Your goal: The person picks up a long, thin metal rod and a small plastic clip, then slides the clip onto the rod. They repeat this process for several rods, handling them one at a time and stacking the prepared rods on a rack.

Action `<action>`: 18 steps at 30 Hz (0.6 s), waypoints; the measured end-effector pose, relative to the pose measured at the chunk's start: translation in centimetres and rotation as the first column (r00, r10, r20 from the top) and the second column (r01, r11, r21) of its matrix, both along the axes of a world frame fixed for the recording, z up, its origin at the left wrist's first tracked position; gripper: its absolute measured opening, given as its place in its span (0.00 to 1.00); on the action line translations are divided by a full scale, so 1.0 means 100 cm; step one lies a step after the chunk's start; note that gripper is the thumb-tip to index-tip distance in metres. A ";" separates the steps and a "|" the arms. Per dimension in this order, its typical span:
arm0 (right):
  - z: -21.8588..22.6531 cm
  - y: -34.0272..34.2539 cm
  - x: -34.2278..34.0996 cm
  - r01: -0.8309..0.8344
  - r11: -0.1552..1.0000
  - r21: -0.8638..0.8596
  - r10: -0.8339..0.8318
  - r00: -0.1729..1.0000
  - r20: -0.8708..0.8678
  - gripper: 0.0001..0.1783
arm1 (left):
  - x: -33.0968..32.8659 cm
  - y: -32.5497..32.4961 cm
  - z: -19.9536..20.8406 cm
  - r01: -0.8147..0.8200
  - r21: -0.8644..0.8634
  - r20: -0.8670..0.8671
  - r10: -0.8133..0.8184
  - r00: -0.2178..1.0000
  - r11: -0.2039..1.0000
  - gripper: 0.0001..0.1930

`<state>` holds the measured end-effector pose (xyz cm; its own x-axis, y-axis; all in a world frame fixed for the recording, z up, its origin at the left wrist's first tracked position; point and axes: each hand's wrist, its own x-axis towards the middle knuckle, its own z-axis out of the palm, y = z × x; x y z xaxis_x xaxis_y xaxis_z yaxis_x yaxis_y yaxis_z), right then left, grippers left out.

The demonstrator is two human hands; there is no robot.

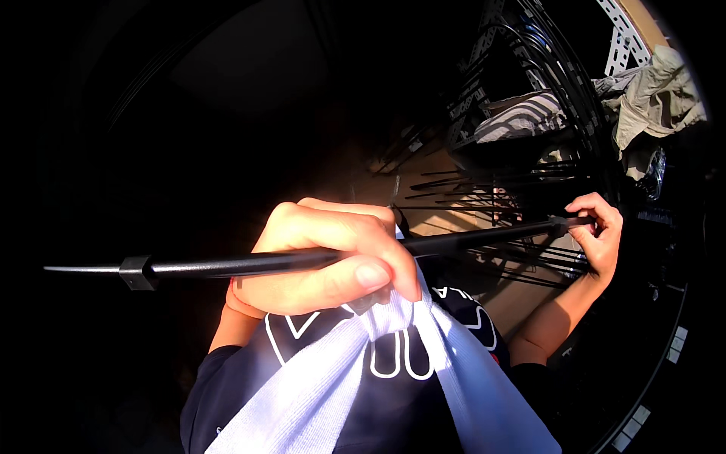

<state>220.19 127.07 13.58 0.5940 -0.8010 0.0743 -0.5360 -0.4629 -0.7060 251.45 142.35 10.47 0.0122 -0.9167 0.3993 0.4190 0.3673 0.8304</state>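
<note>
Head view: left hand [325, 227] closed round a long black rod [227, 266], thumb pressed along the near side, fingers curled over the top; the rod crosses in front of the chest, slightly higher toward the right. Right hand [603, 236] out at the right, thumb and fingertips pinching the rod near that end. Square black clip [138, 273] sits on the rod left of the left hand, just before the tapered tip; small black collar [558, 225] just beside the right hand's fingers. White ribbed cloth [302, 386], knotted, hangs below the left hand; can't tell whether the fingers touch it. Writing: dark shirt [404, 416] carries big white outlined lettering [384, 376], partly covered by cloth and hand. Pale tags [677, 344] along the lower right rim, too small to read. Thin red string [243, 305] on the left wrist. Behind the rod, thin black rods [439, 208] spread over a tan surface, some in hard sunlight. Upper right: curved black bundle [582, 98], banded pale cloth [525, 117], crumpled beige cloth [658, 98], white perforated bracket [630, 36]. Left side mostly too dark to make out.
</note>
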 end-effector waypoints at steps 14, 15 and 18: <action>-0.047 0.050 -0.231 0.384 0.919 -0.087 -0.376 0.922 0.094 0.13 | -0.176 -0.125 -0.023 0.519 0.392 -0.048 -0.547 0.836 0.759 0.16; -0.057 0.038 -0.246 0.401 0.910 -0.111 -0.389 0.914 0.111 0.13 | -0.193 -0.150 -0.036 0.566 0.370 -0.105 -0.573 0.813 0.737 0.16; -0.082 0.023 -0.282 0.464 0.881 -0.093 -0.461 0.886 0.054 0.12 | -0.229 -0.193 -0.063 0.617 0.410 -0.152 -0.617 0.772 0.672 0.15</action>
